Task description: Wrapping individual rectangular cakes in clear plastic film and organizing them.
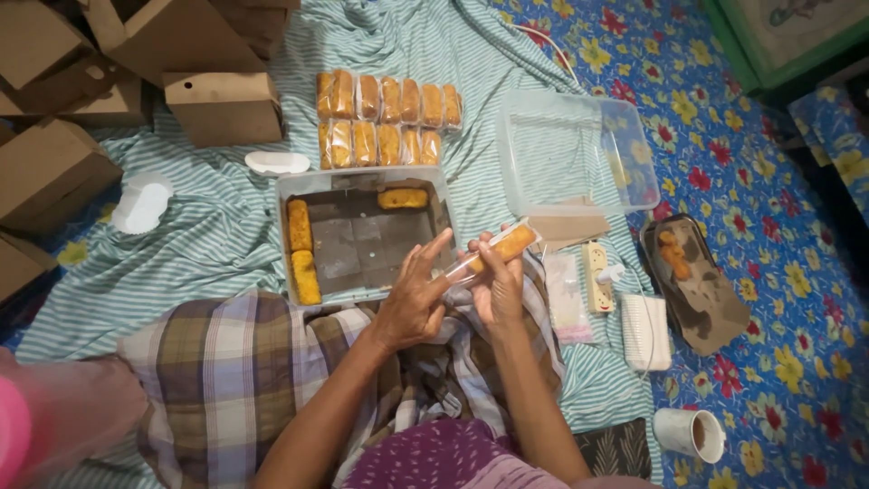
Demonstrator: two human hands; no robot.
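Purple patterned garment (434, 457) lowest, plaid checked cloth (244, 362) beside it. Above, left hand (412, 299) and right hand (498, 285) together grasping golden oblong pastry in clear plastic sleeve (498, 252), pinched between fingertips (471, 263), just right of clear rectangular plastic tray (362, 240) holding three like pastries.

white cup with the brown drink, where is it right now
In the head view the white cup stands at the lower right on the flowered blue cloth, right of the person's right arm and below the white sleeve of cups.
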